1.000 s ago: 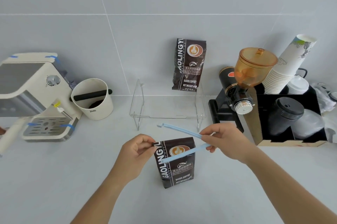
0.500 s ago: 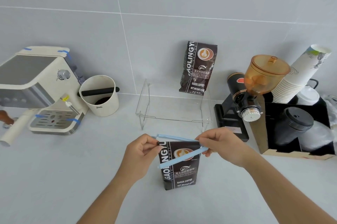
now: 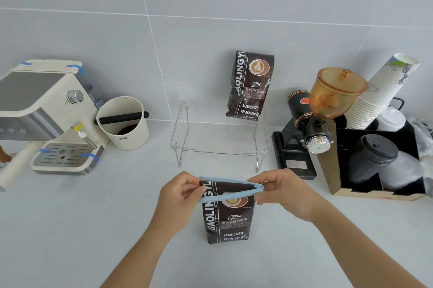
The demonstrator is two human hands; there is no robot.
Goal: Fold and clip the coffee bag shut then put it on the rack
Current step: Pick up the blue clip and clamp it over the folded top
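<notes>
A dark brown coffee bag stands upright on the counter in front of me, its top folded over. A light blue clip straddles the folded top, one arm behind the bag and one across its front, hinged at the right. My left hand pinches the bag's top left corner. My right hand holds the clip's hinged end at the top right. The clear acrylic rack stands behind, against the wall, with a second coffee bag upright on it.
An espresso machine and a cream knock box stand at the left. A black grinder with an amber hopper sits right of the rack, beside a box of paper cups and lids.
The clip's arms have come down over the bag's folded top and narrowed toward each other. My view has shifted a little, with both hands staying at the bag's top corners.
</notes>
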